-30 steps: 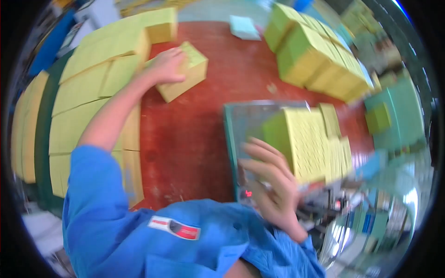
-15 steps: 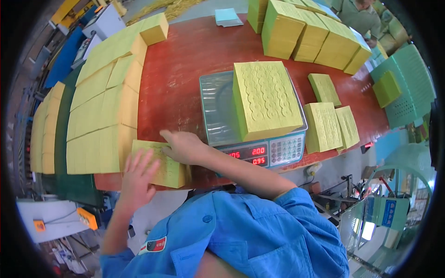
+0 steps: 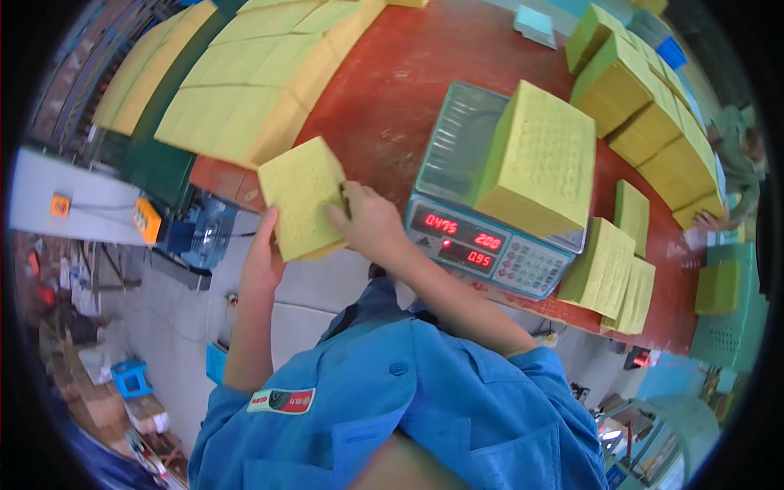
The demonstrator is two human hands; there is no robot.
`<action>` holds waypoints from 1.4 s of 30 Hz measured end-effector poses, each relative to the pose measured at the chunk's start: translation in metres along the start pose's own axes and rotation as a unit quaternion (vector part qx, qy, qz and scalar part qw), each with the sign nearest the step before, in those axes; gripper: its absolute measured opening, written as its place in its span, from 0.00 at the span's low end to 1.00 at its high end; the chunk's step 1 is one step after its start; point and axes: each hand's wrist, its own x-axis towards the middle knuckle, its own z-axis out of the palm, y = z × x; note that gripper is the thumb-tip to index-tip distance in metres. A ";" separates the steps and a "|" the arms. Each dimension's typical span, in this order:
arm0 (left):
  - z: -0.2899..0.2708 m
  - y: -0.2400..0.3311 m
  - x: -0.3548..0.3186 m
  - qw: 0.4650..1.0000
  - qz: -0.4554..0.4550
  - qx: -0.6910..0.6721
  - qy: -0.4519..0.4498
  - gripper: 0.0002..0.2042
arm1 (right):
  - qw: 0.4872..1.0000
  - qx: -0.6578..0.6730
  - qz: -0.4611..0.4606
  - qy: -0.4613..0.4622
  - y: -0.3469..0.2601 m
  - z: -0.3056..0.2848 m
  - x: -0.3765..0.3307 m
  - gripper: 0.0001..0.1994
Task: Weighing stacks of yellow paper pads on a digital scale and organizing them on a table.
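Observation:
Between my two hands is a thick stack of yellow paper [image 3: 300, 196], tilted at the near left edge of the table. My left hand [image 3: 265, 243] presses along its lower left side. My right hand [image 3: 369, 219] grips its right side, fingers curled at the edge. To the right, a digital scale [image 3: 465, 245] with lit red digits and a keypad carries a taller stack of embossed yellow paper [image 3: 551, 151] on its metal tray [image 3: 461, 135].
Rows of yellow paper stacks [image 3: 245, 90] line the left of the red table [image 3: 384, 90]. Smaller stacks [image 3: 600, 265] lie right of the scale, with larger blocks [image 3: 645, 106] behind. A co-worker's hand [image 3: 712, 220] touches the far right edge. A pale blue pad [image 3: 535, 26] lies at the back.
Both hands have gripped the small stack and raised it from the table, tilting it toward me. My view has turned, so the table and scale appear shifted right.

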 end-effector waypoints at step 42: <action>0.285 0.127 -0.013 0.838 0.119 0.117 -0.519 0.24 | 0.931 0.281 0.136 0.187 -0.067 -0.276 -0.074 0.18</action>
